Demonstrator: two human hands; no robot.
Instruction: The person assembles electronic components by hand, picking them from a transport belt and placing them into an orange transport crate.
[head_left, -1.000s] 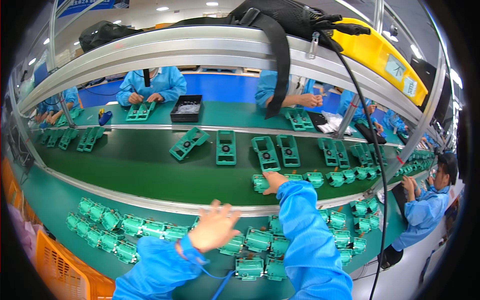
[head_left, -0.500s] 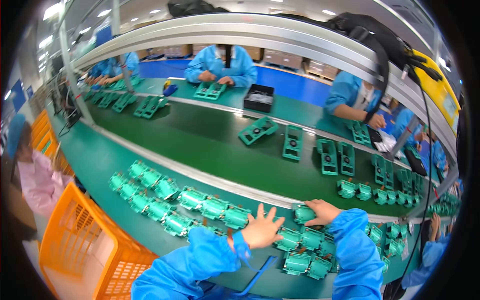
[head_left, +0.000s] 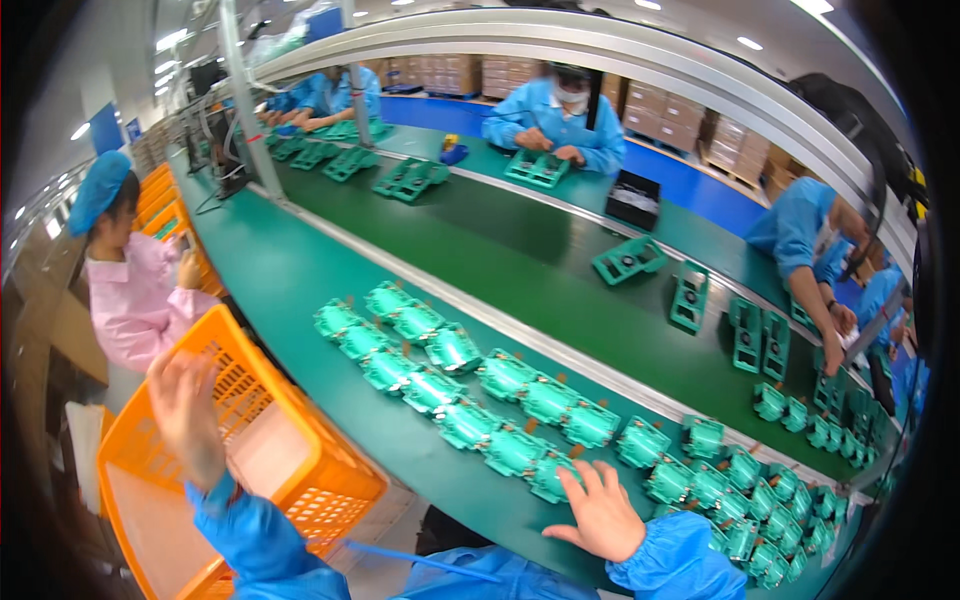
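Note:
My left hand (head_left: 188,415) is raised above the near-left rim of an orange plastic crate (head_left: 345,468), slightly smeared, fingers apart and nothing in it. Over the front edge of the green table, my right hand (head_left: 603,512) spreads its fingers, palm down and bare of any object. Its fingertips are beside or touching the nearest of several green plastic motor-like housings (head_left: 515,448); exact contact cannot be told. These housings run in two slanting rows across the table, with a denser group (head_left: 745,500) to the right of that hand.
Beyond a metal rail (head_left: 560,365) runs a dark green conveyor belt (head_left: 480,255) carrying green frames (head_left: 690,297). A co-worker (head_left: 565,125) in blue sits opposite; another person (head_left: 135,270) in pink is at left. A black bin (head_left: 633,200) stands on the far side.
My view has swung left. My left hand has moved from the green housings to the orange crate. My right hand has come back from the rail to the near table edge.

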